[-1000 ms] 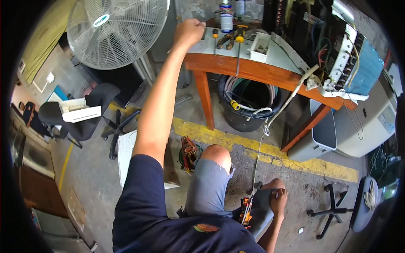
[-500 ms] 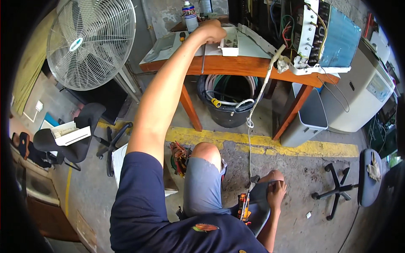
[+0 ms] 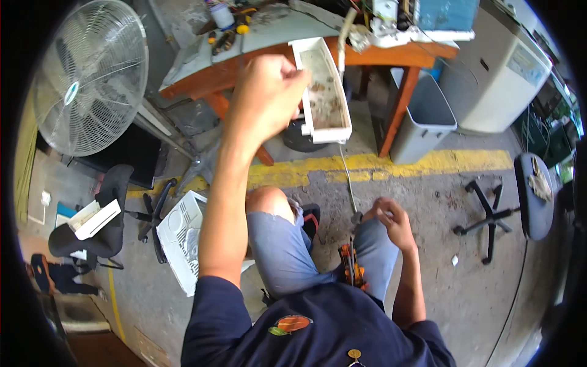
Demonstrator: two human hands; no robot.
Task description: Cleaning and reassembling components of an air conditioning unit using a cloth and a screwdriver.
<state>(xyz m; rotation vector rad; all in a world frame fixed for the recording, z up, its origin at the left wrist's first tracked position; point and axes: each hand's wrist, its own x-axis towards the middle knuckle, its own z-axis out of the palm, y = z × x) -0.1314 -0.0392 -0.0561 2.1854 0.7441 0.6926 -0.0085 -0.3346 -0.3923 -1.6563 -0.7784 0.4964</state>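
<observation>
A long white plastic tray (image 3: 347, 119), dirty inside and with small brownish bits on its floor, hangs tilted over the front of the workbench. My left hand (image 3: 272, 92) is closed on its left side wall, thumb and fingers gripping the edge. My right hand (image 3: 394, 221) is above my right knee, its fingers loosely bent and apart, with nothing visible in them. Between my thighs lies an orange-and-black tool (image 3: 351, 266), its kind unclear.
The wooden workbench (image 3: 385, 56) carries a spray can (image 3: 221, 15), hand tools and a blue-finned unit (image 3: 446, 13). Below stands a grey bin (image 3: 425, 122). A pedestal fan (image 3: 92, 79) and an office chair (image 3: 104, 235) are on the left; a chair base (image 3: 489, 214) is on the right.
My left hand has lifted the white tray off the workbench and brought it toward me. My right hand has risen slightly from the knee. The view has shifted downward.
</observation>
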